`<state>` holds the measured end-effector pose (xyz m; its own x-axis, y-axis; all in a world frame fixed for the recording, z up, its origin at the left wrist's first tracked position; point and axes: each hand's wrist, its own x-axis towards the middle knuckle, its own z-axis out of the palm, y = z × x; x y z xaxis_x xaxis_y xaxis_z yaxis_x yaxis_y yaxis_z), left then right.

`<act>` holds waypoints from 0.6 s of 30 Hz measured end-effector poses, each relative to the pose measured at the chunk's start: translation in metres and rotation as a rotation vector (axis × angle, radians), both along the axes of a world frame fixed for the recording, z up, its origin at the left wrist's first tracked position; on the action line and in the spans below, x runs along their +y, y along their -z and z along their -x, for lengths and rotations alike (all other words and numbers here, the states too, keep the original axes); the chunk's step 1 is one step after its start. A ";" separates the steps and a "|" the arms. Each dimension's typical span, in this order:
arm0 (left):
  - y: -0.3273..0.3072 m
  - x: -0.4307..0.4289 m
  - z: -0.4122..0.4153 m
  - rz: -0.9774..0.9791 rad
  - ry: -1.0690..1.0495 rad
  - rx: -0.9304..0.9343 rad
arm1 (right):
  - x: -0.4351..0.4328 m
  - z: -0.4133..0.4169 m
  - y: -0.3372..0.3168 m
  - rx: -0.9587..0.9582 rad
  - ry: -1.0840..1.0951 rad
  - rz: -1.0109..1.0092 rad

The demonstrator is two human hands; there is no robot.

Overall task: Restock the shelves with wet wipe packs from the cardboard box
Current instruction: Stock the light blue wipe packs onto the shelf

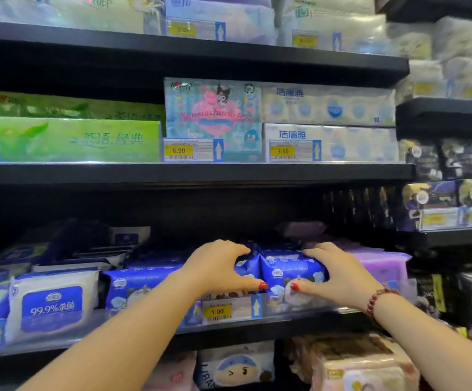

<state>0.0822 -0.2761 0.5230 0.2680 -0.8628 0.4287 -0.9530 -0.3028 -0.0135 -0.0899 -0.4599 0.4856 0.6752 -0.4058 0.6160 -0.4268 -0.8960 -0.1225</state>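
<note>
Our left hand [220, 267] and right hand [339, 273] curl, thumbs in front and fingers on top, around blue wet wipe packs [291, 273] sitting at the front of a well-filled shelf [299, 325]; the cardboard box is out of view, so we cannot judge what remains.

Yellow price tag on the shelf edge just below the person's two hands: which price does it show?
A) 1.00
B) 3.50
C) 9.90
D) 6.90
A: the yellow price tag beneath the left hand and right hand, which grip the blue plastic wet wipe packs, reads 1.00.
</note>
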 end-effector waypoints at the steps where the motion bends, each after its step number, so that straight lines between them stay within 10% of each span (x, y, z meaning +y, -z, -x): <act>1: 0.001 -0.008 0.003 -0.032 -0.017 0.023 | 0.001 -0.001 0.001 -0.005 0.002 -0.018; 18: 0.000 -0.060 0.013 -0.026 0.063 -0.017 | -0.029 0.013 -0.016 0.059 -0.047 -0.160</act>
<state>0.0688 -0.3364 0.5228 0.2057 -0.8886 0.4099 -0.9697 -0.2414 -0.0366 -0.1032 -0.4887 0.5016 0.7287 -0.4630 0.5046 -0.3958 -0.8860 -0.2413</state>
